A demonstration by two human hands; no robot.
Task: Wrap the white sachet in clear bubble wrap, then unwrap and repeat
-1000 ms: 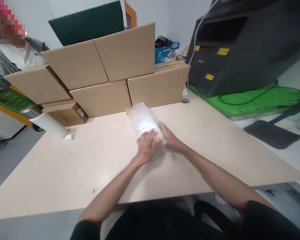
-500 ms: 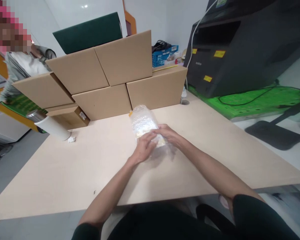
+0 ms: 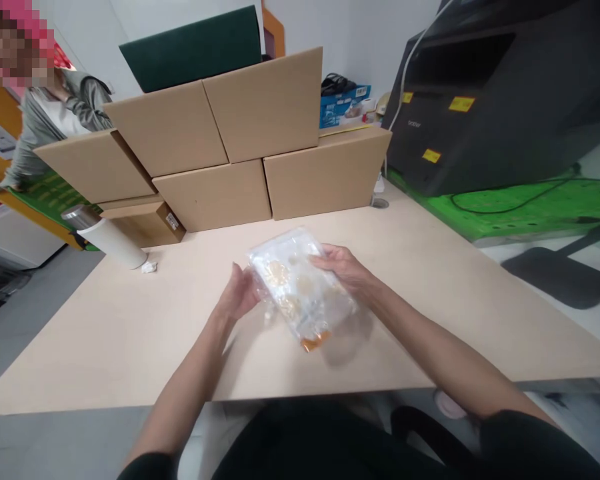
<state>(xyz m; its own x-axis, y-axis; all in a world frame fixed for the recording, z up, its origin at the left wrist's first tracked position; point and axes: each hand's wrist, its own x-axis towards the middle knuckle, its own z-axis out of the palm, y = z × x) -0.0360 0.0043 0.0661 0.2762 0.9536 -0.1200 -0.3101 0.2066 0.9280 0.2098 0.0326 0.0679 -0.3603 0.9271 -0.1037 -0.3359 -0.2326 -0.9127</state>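
Note:
A flat packet in clear plastic wrap is tilted above the table, showing a white face with pale yellow round patterns. A strip of orange tape sits at its near end. My right hand grips its right edge, thumb on top and the other fingers hidden beneath. At the left edge, my left hand supports the packet, its thumb pointing up and its fingertips partly hidden behind the loose plastic.
Cardboard boxes are stacked along the back of the pale wooden table, topped by a dark green box. A white tumbler leans at the left beside crumpled paper. A large black printer stands right. Another person stands back left.
The packet has turned, bringing its orange-taped end from the far side to the near side and its patterned face into view. My left hand has moved left to its edge.

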